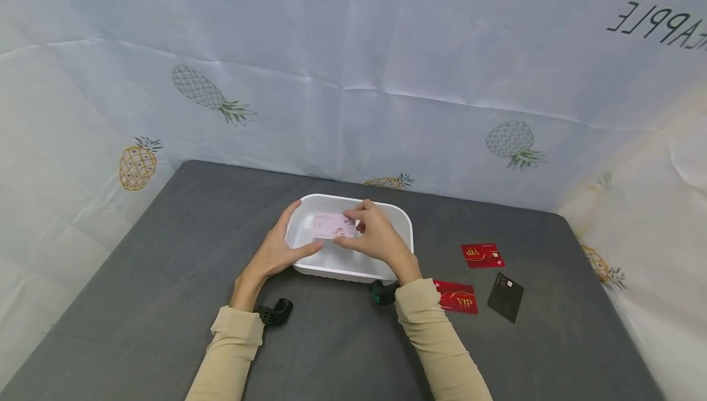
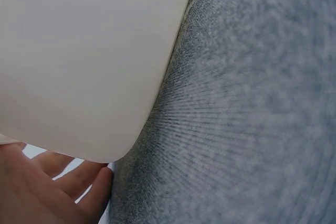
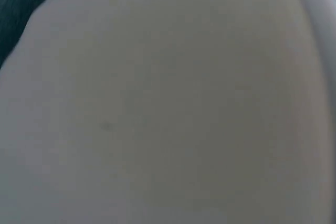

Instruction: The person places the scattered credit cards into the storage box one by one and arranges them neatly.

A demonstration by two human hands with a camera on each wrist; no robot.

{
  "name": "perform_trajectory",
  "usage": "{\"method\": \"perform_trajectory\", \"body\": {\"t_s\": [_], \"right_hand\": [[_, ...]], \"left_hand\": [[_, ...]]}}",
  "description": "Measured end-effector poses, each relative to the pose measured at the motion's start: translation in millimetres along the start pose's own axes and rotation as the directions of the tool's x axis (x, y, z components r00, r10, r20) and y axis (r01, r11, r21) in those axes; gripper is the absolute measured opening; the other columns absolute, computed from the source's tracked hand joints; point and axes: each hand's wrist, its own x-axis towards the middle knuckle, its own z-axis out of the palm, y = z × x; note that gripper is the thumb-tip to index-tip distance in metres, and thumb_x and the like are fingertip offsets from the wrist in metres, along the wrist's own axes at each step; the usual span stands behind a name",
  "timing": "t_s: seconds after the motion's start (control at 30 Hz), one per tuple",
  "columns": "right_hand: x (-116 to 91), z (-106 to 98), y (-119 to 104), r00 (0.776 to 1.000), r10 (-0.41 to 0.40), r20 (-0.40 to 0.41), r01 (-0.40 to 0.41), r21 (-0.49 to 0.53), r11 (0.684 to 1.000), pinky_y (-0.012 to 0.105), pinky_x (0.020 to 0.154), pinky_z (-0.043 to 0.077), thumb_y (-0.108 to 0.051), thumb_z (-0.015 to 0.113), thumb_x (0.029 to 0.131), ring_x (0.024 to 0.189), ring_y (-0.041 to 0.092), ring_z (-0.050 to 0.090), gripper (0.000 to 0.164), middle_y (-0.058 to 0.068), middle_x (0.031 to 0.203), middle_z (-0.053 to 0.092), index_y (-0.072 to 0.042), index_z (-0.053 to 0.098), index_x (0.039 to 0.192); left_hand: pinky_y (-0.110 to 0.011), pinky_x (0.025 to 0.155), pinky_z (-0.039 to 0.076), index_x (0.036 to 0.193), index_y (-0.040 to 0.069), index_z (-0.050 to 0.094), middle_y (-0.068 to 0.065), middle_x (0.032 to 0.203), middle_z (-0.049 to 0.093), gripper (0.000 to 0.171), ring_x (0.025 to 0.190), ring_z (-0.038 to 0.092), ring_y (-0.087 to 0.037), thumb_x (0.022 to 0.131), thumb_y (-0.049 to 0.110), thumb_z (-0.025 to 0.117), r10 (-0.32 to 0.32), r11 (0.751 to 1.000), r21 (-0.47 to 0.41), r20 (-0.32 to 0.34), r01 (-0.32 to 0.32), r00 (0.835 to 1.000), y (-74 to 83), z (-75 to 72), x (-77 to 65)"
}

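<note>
Fingers: the thumb and fingers of your right hand (image 1: 380,238) pinch the right-hand end of the thin pink rectangular card printed with flowers (image 1: 328,226); those of your left hand (image 1: 275,249) are spread round the left end of the white, shallow, round-cornered tray (image 1: 338,274). Beneath everything extends the dark grey cloth-topped table (image 1: 331,346). On it stands the tray, apparently of thin moulded plastic: light, probably, and apt to slide, so you steady it best by its rim, as your left hand does. To its right lie two glossy red cards lettered VIP (image 1: 482,255) (image 1: 461,299) and, beside them, one black card (image 1: 505,298). The pink card is over the tray's interior; whether it touches the floor there, you cannot tell. Expect it to be very light, stiff yet slightly flexible, smooth and slippery, and not easily broken. Take it by opposite edges, since flat on a smooth surface it would offer your fingertips little purchase.
</note>
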Motion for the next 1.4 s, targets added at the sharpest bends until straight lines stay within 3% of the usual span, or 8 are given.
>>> {"method": "perform_trajectory", "body": {"t_s": [0.17,0.43,0.67,0.87,1.17,1.4], "right_hand": [[6.5,10.2,-4.6,1.000,-0.006,-0.011,0.006,-0.009,1.000,0.023,0.070,0.049,-0.023,0.090,0.079,0.079,0.019,0.058,0.059,0.014,0.105,0.062,0.000,0.069,0.129],[13.8,30.1,0.9,0.999,0.049,0.007,-0.049,-0.015,0.999,0.023,0.071,0.046,-0.023,0.089,0.081,0.083,0.017,0.053,0.060,0.016,0.107,0.061,0.005,0.067,0.129],[17.0,43.3,2.3,0.997,0.061,0.041,-0.059,-0.042,0.997,0.030,0.076,0.047,-0.022,0.087,0.082,0.087,0.018,0.047,0.054,0.016,0.105,0.058,0.005,0.070,0.125],[20.1,49.0,-0.2,0.995,0.084,0.055,-0.081,-0.068,0.994,0.033,0.078,0.050,-0.021,0.085,0.084,0.089,0.018,0.047,0.057,0.017,0.107,0.058,0.007,0.066,0.129],[20.3,52.2,-1.3,0.986,0.142,0.085,-0.136,-0.080,0.988,0.030,0.070,0.044,-0.018,0.080,0.088,0.081,0.017,0.043,0.048,0.016,0.105,0.051,0.005,0.067,0.128],[19.6,52.1,-1.3,0.978,0.178,0.108,-0.171,-0.067,0.983,0.037,0.081,0.050,-0.020,0.078,0.091,0.085,0.020,0.048,0.054,0.019,0.114,0.051,0.005,0.062,0.136]], "left_hand": [[-0.063,0.113,0.037,0.164,0.023,0.014,-0.015,0.164,0.035,0.107,0.141,0.045,-0.038,0.083,0.041,0.082,0.001,1.000,0.005,-0.001,-0.001,1.000,-1.9,0.8,-0.2],[-0.065,0.114,0.035,0.164,0.024,0.015,-0.015,0.166,0.031,0.107,0.145,0.041,-0.039,0.083,0.042,0.082,-0.011,1.000,0.014,-0.003,0.011,1.000,-2.1,0.4,-0.2],[-0.064,0.114,0.035,0.164,0.024,0.016,-0.014,0.165,0.033,0.107,0.142,0.044,-0.037,0.082,0.041,0.083,-0.004,1.000,0.014,-0.012,0.004,1.000,-2.0,1.4,0.4],[-0.061,0.109,0.040,0.164,0.023,0.017,-0.016,0.160,0.040,0.107,0.135,0.050,-0.037,0.082,0.038,0.084,0.014,1.000,0.009,-0.016,-0.014,1.000,-1.7,1.6,0.1],[-0.060,0.109,0.041,0.164,0.022,0.017,-0.015,0.158,0.041,0.109,0.133,0.050,-0.036,0.081,0.036,0.085,0.011,1.000,0.003,-0.015,-0.011,1.000,-0.9,1.3,-0.3],[-0.061,0.108,0.041,0.164,0.020,0.016,-0.017,0.157,0.043,0.109,0.132,0.051,-0.037,0.082,0.039,0.084,0.014,1.000,0.020,-0.013,-0.014,1.000,-1.4,0.4,1.3]]}}
